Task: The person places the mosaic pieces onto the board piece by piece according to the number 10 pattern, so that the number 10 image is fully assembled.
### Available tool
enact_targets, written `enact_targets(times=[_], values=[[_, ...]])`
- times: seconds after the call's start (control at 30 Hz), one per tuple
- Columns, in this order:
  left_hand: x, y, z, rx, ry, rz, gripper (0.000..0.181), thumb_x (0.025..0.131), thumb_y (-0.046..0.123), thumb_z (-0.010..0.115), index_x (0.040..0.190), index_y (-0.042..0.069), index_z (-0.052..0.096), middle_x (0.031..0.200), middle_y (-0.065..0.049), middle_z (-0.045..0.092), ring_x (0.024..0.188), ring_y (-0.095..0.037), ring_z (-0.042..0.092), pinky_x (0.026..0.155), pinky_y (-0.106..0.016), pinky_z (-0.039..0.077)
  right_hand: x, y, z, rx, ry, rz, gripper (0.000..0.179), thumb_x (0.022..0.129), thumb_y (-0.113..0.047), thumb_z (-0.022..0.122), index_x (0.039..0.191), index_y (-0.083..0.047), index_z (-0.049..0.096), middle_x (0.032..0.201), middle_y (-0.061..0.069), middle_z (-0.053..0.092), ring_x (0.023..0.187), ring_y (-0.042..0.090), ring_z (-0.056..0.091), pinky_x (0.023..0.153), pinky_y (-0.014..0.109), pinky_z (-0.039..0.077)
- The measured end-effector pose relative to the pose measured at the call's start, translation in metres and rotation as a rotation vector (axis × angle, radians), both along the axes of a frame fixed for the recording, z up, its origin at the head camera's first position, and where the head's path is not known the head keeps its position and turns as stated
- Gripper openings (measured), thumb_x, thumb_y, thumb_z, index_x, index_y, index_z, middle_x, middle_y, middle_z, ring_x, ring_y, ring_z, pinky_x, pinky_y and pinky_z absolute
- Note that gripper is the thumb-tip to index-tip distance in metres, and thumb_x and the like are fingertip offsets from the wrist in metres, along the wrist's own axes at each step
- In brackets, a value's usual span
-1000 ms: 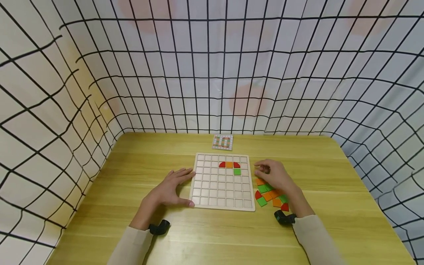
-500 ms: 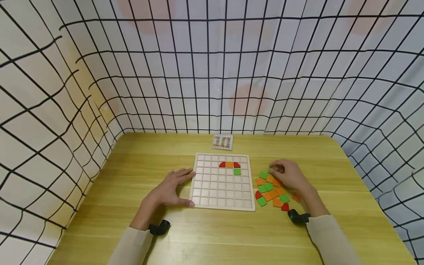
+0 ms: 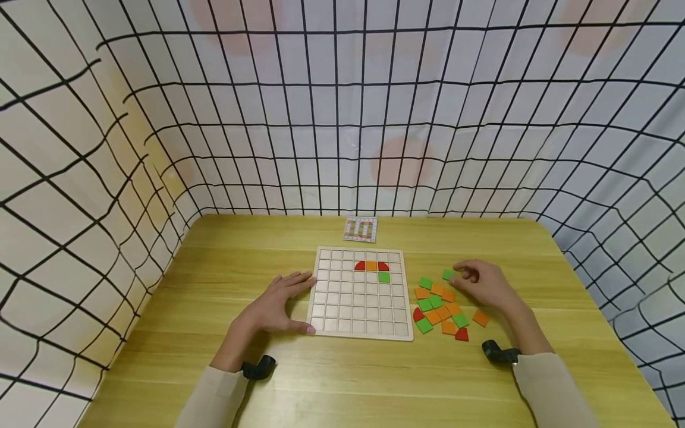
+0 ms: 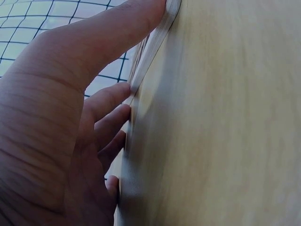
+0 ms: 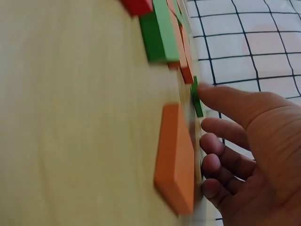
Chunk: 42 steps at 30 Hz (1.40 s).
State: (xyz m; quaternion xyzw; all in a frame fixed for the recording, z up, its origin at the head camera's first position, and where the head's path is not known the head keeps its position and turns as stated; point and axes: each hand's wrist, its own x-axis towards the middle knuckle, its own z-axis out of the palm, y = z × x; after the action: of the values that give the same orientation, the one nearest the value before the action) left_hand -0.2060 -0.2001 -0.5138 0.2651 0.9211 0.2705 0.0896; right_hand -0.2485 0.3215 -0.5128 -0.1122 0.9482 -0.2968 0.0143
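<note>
My left hand rests at the left edge of a pale wooden grid board, fingertips and spread thumb touching its rim; the left wrist view shows the thumb along that rim. On the board sit two red quarter-round tiles, an orange square tile between them and a green square tile below the right one. My right hand has loosely bent fingers beside a lone green tile. In the right wrist view its thumb tip overlaps that tile's edge, and the other fingers curl without holding anything.
Several orange, green and red tiles lie scattered right of the board. One orange tile lies apart, close to the right wrist. A small pattern card lies behind the board. Black-gridded white cloth surrounds the table.
My right hand has moved right across the loose tiles, uncovering them, and the lone green tile has shifted right with it. My left hand and the board have stayed put.
</note>
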Motion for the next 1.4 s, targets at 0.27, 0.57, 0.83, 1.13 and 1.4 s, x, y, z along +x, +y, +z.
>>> enact_targets(times=[0.27,0.57,0.83,1.13,1.4], values=[[0.0,-0.001,0.001,0.008,0.015,-0.01,0.11,0.071,0.063,0.087,0.16,0.02,0.04,0.17,-0.004,0.03,0.158,-0.035,0.022,0.128,-0.065,0.008,0.002,0.004,-0.001,0.002,0.005,0.019,0.053,0.093,-0.041,0.076,0.131,-0.004,0.069,0.103,0.007,0.066,0.084,0.02,0.049,0.071,0.028,0.043],[-0.001,-0.001,-0.002,0.008,0.017,-0.014,0.11,0.072,0.064,0.086,0.161,0.019,0.039,0.17,-0.005,0.03,0.158,-0.034,0.023,0.128,-0.065,0.007,0.004,0.002,-0.004,-0.005,0.035,0.006,0.045,0.094,-0.04,0.076,0.126,-0.009,0.074,0.1,0.006,0.066,0.082,0.02,0.049,0.069,0.029,0.043],[-0.001,-0.001,-0.003,-0.006,0.012,-0.01,0.113,0.071,0.067,0.085,0.162,0.022,0.036,0.171,-0.002,0.028,0.159,-0.031,0.021,0.129,-0.062,0.006,0.005,-0.001,-0.003,-0.007,0.042,-0.002,0.041,0.095,-0.036,0.076,0.125,-0.008,0.075,0.101,0.006,0.069,0.084,0.018,0.055,0.072,0.029,0.048],[0.0,-0.001,-0.001,-0.006,0.01,-0.011,0.113,0.071,0.067,0.085,0.162,0.022,0.036,0.17,-0.003,0.029,0.159,-0.032,0.021,0.129,-0.061,0.006,0.0,-0.012,-0.006,-0.081,-0.011,-0.003,0.044,0.095,-0.041,0.075,0.124,-0.009,0.073,0.096,0.004,0.067,0.08,0.019,0.054,0.068,0.026,0.048],[0.002,0.001,0.003,0.008,0.026,-0.017,0.111,0.071,0.065,0.085,0.161,0.02,0.038,0.169,-0.006,0.032,0.158,-0.036,0.024,0.127,-0.066,0.009,0.0,-0.052,0.007,-0.167,-0.041,0.012,0.037,0.096,-0.031,0.075,0.123,-0.007,0.072,0.095,0.005,0.064,0.081,0.02,0.052,0.068,0.024,0.046]])
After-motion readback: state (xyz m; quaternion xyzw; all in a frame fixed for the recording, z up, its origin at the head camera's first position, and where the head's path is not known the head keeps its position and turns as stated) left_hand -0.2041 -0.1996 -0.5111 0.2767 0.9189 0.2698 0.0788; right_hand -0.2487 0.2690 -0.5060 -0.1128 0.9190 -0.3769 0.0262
